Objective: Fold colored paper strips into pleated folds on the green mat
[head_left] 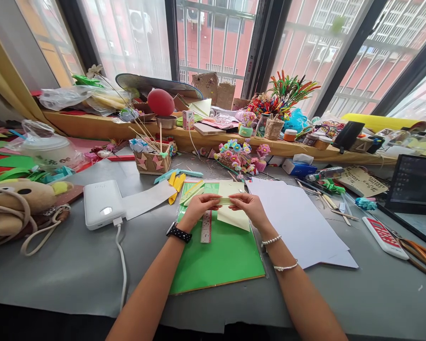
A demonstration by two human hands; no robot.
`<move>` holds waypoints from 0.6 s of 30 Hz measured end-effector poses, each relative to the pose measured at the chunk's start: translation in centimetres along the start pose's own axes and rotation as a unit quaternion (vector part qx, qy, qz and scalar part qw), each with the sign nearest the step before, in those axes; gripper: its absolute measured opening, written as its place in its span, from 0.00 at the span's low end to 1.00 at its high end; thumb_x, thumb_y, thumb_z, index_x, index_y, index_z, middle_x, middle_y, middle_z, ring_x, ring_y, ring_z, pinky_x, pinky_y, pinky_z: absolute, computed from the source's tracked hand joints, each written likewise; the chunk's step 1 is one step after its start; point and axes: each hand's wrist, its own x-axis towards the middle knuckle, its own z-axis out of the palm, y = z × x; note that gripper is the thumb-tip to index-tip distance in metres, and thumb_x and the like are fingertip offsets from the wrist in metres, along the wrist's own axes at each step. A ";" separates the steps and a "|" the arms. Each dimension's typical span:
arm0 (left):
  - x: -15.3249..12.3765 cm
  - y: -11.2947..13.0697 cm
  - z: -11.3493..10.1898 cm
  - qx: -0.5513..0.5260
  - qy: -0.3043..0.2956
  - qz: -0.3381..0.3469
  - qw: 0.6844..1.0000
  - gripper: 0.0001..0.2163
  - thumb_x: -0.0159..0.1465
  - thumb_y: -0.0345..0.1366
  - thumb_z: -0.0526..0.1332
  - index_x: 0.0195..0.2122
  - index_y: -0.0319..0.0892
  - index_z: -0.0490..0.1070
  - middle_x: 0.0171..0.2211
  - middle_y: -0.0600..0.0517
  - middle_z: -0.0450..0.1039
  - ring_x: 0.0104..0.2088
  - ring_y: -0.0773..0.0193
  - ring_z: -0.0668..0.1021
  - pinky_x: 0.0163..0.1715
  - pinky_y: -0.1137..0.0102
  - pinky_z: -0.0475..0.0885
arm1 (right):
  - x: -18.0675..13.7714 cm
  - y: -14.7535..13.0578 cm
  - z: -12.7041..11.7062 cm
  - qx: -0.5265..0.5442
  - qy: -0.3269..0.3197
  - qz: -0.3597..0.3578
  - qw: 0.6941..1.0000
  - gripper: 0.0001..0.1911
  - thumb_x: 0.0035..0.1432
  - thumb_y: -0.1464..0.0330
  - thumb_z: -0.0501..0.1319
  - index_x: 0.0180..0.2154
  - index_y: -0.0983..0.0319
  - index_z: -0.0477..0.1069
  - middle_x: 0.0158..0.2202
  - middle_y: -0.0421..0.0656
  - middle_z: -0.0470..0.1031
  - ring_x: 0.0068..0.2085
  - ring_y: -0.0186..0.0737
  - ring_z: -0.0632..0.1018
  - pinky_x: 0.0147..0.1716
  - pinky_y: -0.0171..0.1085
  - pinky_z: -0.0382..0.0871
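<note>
Between my two hands a small strip of pale yellow-green paper (225, 201) is pinched at both ends. My left hand (199, 207), with a dark watch on its wrist, closes on the left end. On the other end are the fingers of my right hand (251, 208). Below lies a green sheet (216, 260), and a patterned ruler (206, 227) rests on it under my left hand. Pale yellow paper (236, 219) lies beneath and behind the hands. Folded pale green strips (191, 192) sit just left of them.
White sheets (298, 222) lie to the right, and a white power bank (104, 203) with a cable to the left. Yellow folded pieces (176, 187) and a cardboard box of sticks (152, 161) stand behind. A calculator (385, 237) and a laptop (417, 189) are far right.
</note>
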 end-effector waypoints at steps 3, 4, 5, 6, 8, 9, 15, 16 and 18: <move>-0.1 0.2 -0.1 -0.008 -0.005 -0.015 1.000 0.13 0.44 0.37 0.67 0.31 0.38 0.74 0.27 0.50 0.76 0.29 0.64 0.77 0.37 0.68 0.71 | -0.1 -0.2 -0.2 0.007 -0.015 0.001 1.000 0.11 0.39 0.66 0.65 0.29 0.63 0.75 0.24 0.41 0.76 0.25 0.38 0.77 0.29 0.37 0.72; -0.2 0.2 -0.1 -0.011 -0.010 -0.019 1.000 0.14 0.44 0.36 0.66 0.32 0.38 0.74 0.28 0.50 0.76 0.30 0.63 0.77 0.38 0.68 0.71 | -0.1 -0.2 -0.3 0.011 -0.018 0.003 1.000 0.11 0.39 0.66 0.65 0.29 0.63 0.75 0.24 0.41 0.76 0.25 0.38 0.77 0.30 0.37 0.72; -0.2 0.2 -0.2 -0.014 -0.018 -0.022 1.000 0.14 0.44 0.36 0.66 0.33 0.38 0.74 0.29 0.49 0.76 0.31 0.63 0.77 0.38 0.68 0.71 | -0.1 -0.2 -0.3 0.014 -0.019 0.005 1.000 0.11 0.39 0.66 0.65 0.29 0.63 0.75 0.24 0.41 0.76 0.26 0.38 0.77 0.30 0.37 0.72; -0.2 0.2 -0.2 -0.015 -0.027 -0.025 0.999 0.14 0.45 0.37 0.66 0.34 0.38 0.74 0.30 0.49 0.76 0.32 0.63 0.77 0.38 0.68 0.70 | -0.1 -0.2 -0.4 0.016 -0.019 0.006 1.000 0.10 0.39 0.66 0.65 0.29 0.63 0.75 0.24 0.41 0.76 0.26 0.38 0.77 0.31 0.38 0.72; -0.2 0.1 -0.3 -0.014 -0.045 -0.031 0.998 0.16 0.46 0.38 0.65 0.36 0.38 0.73 0.31 0.49 0.76 0.33 0.63 0.77 0.37 0.69 0.71 | -0.1 -0.2 -0.3 0.020 -0.018 0.009 1.000 0.10 0.39 0.66 0.65 0.28 0.63 0.75 0.23 0.41 0.76 0.26 0.38 0.77 0.32 0.38 0.72; -0.2 0.0 -0.3 -0.011 -0.050 -0.034 0.998 0.16 0.46 0.38 0.65 0.36 0.38 0.73 0.30 0.49 0.76 0.33 0.63 0.77 0.36 0.70 0.71 | -0.1 -0.2 -0.2 0.020 -0.017 0.009 1.000 0.11 0.38 0.66 0.65 0.28 0.63 0.75 0.24 0.41 0.76 0.26 0.38 0.77 0.32 0.39 0.72; 0.0 -0.3 -0.2 -0.011 -0.024 -0.043 0.999 0.15 0.45 0.40 0.66 0.32 0.37 0.73 0.28 0.49 0.76 0.28 0.64 0.77 0.34 0.70 0.72 | -0.3 -0.2 0.3 0.006 -0.025 0.005 1.000 0.12 0.37 0.64 0.65 0.28 0.63 0.75 0.24 0.42 0.76 0.27 0.40 0.78 0.32 0.41 0.72; 0.0 -0.3 -0.2 -0.010 -0.022 -0.044 0.999 0.15 0.44 0.40 0.66 0.32 0.37 0.73 0.27 0.49 0.76 0.28 0.64 0.78 0.35 0.69 0.72 | -0.3 -0.2 0.3 0.005 -0.024 0.005 1.000 0.13 0.37 0.64 0.65 0.28 0.64 0.75 0.24 0.42 0.76 0.27 0.40 0.78 0.32 0.41 0.73; 0.0 -0.1 -0.1 -0.009 -0.020 -0.045 0.999 0.15 0.43 0.39 0.67 0.32 0.37 0.73 0.26 0.49 0.76 0.29 0.63 0.78 0.36 0.69 0.72 | -0.3 -0.2 0.3 0.004 -0.023 0.005 1.000 0.13 0.37 0.64 0.65 0.29 0.64 0.75 0.24 0.42 0.76 0.27 0.39 0.77 0.32 0.40 0.73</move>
